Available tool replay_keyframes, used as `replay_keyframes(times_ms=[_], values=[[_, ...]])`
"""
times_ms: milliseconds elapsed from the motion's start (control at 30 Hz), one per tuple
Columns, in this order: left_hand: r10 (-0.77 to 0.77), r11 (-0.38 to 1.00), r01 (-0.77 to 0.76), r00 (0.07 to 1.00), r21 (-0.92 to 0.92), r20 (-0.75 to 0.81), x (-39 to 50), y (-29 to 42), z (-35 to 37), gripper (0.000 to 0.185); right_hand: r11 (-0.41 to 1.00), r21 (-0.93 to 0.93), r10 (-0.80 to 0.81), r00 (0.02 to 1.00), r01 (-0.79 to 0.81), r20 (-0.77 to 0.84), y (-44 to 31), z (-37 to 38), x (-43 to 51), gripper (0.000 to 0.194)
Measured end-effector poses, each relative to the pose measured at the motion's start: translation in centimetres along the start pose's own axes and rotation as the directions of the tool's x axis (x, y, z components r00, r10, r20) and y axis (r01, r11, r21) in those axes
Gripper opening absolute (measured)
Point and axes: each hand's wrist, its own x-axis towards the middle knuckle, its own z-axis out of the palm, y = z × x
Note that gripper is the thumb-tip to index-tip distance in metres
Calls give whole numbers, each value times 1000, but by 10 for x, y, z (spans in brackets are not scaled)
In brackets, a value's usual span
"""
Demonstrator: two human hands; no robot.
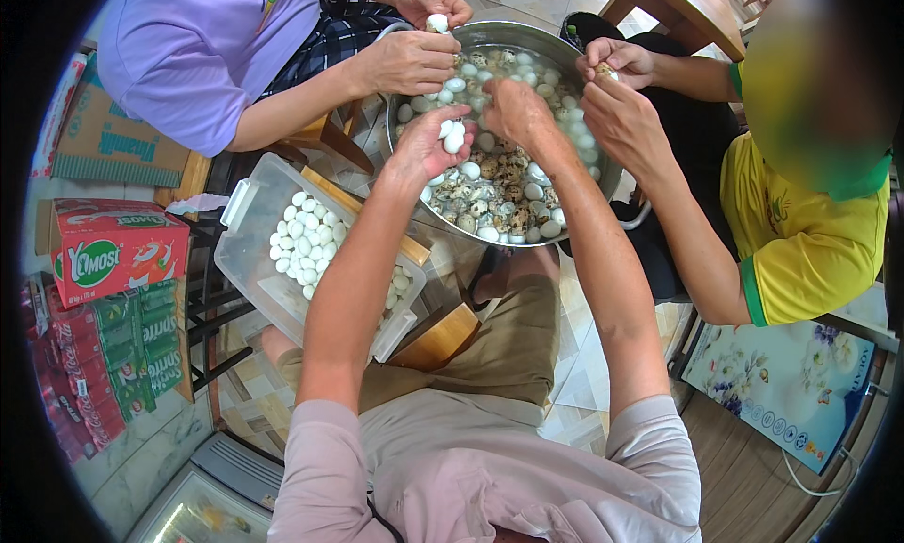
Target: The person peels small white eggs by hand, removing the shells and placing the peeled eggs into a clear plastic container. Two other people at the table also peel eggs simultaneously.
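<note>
My left hand (432,146) is palm up at the left side of a large metal basin (392,130), with several peeled quail eggs (453,137) resting in its curled fingers. My right hand (517,112) reaches down over the water in the basin, palm down; its fingertips are among the eggs, and whether they grip one cannot be seen. Peeled white eggs (455,84) lie in the water, with speckled unpeeled quail eggs and shell pieces (512,168) heaped nearer me. Left of my left forearm, a clear plastic container (247,243) holds many peeled eggs (307,239).
At the left, a person's hands (424,55) hold a partly peeled egg over the rim. Another person's hands (618,94) peel an egg at the right. Wooden stools (441,338) stand below the container. Drink cartons (120,246) are stacked at the far left.
</note>
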Motion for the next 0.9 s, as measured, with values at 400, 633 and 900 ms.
replay_keyframes(times_ms=[400, 633, 900], values=[[265, -581, -102, 914, 807, 306, -8, 2, 16, 35, 907, -414, -1, 983, 78, 182, 10, 47, 11, 21], [136, 831, -72, 988, 552, -75, -18, 9, 6, 42, 965, -257, 60, 998, -56, 7, 16, 26, -9, 23], [65, 996, -66, 998, -61, -8, -20, -5, 11, 30, 932, 350, -17, 976, 94, -218, -18, -2, -29, 31]])
